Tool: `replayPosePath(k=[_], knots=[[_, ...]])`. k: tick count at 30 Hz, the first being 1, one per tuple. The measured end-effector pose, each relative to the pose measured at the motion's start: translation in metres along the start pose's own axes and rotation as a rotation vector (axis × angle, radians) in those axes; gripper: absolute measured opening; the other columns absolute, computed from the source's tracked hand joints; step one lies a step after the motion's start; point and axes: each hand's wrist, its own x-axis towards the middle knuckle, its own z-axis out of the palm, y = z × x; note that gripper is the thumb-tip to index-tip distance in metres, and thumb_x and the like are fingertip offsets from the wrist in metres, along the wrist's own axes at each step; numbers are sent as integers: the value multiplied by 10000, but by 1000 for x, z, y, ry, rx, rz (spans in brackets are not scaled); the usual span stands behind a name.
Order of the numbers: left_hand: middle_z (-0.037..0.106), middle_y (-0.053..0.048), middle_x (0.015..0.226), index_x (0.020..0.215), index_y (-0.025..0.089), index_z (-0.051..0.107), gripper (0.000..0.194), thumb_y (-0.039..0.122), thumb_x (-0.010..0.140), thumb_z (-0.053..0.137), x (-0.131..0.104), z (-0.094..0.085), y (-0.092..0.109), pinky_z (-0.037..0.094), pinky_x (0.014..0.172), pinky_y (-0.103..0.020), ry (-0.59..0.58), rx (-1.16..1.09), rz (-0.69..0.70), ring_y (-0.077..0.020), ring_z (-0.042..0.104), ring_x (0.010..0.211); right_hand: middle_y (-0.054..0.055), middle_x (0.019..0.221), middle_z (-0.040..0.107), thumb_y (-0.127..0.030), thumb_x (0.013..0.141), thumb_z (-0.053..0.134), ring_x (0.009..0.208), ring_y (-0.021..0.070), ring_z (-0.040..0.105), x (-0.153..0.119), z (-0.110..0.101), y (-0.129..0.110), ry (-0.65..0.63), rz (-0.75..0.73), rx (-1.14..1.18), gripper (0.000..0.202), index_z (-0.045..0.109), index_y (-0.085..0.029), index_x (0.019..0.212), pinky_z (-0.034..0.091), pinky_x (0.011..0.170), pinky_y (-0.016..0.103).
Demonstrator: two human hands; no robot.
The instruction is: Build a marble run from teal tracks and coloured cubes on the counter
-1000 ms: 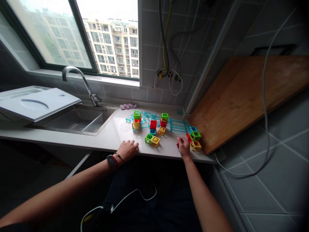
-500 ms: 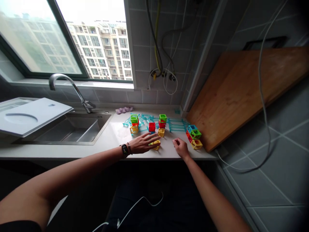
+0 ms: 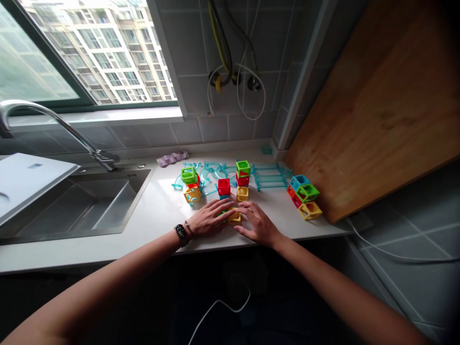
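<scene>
My left hand [image 3: 209, 218], with a watch and a bracelet on its wrist, lies with fingers stretched over a green cube block [image 3: 223, 215] that is mostly hidden. Beside that block is a yellow open-frame cube block [image 3: 235, 218]. My right hand [image 3: 259, 224] is at the yellow block's right side, fingers apart and thumb spread; whether its fingertips touch the block I cannot tell. Just behind my left fingers a red cube block [image 3: 224, 186] sits on a blue one. Another yellow cube block [image 3: 242, 193] stands behind the hands, by a green cube block [image 3: 243, 168] on a red one.
Green, red and yellow blocks [image 3: 192, 194] stand at the left, and a coloured block group [image 3: 308, 193] at the right. Teal track pieces [image 3: 270, 178] lie behind. A sink [image 3: 138, 191], faucet [image 3: 95, 151], purple wavy piece [image 3: 173, 158] and leaning wooden board [image 3: 381, 120] surround the counter.
My right hand has moved left to the yellow block and its curled fingers have opened out. My left hand stays over the green block. The view has shifted closer to the counter.
</scene>
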Motion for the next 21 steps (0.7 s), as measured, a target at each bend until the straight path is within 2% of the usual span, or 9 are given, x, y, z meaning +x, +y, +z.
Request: replayPosePath(k=[3,6,14,21], knots=[[470,-189,1605,1613,216,361,665,326,998,587,-2,3,-2,401,1188,-553,58,-50,-104,-356,426,1494,138,1362,575,-238,932,677,1281,321,578,7,9,-1,3,8,27,406,595,-244,1329,505,1114,511],[526,-192,1552,1561,211,434,629,365,984,630,-2,6,-2,451,1148,-536,98,-76,-157,-356,488,1438,124,1357,572,-151,930,620,1294,300,581,7,9,-1,12,28,61,346,618,-251,1261,512,1120,487],[585,-170,1484,1444,243,530,572,359,924,737,-2,7,-5,531,1082,-514,190,-166,-222,-337,579,1349,107,1321,590,-93,887,621,1271,278,602,6,5,-4,63,132,141,325,641,-254,1169,522,1097,464],[643,-143,1401,1400,240,555,551,270,888,756,-3,7,-8,530,1097,-507,249,-265,-222,-322,580,1344,109,1284,600,-70,830,626,1228,277,631,9,4,-7,73,185,136,284,642,-232,1063,530,1075,434]])
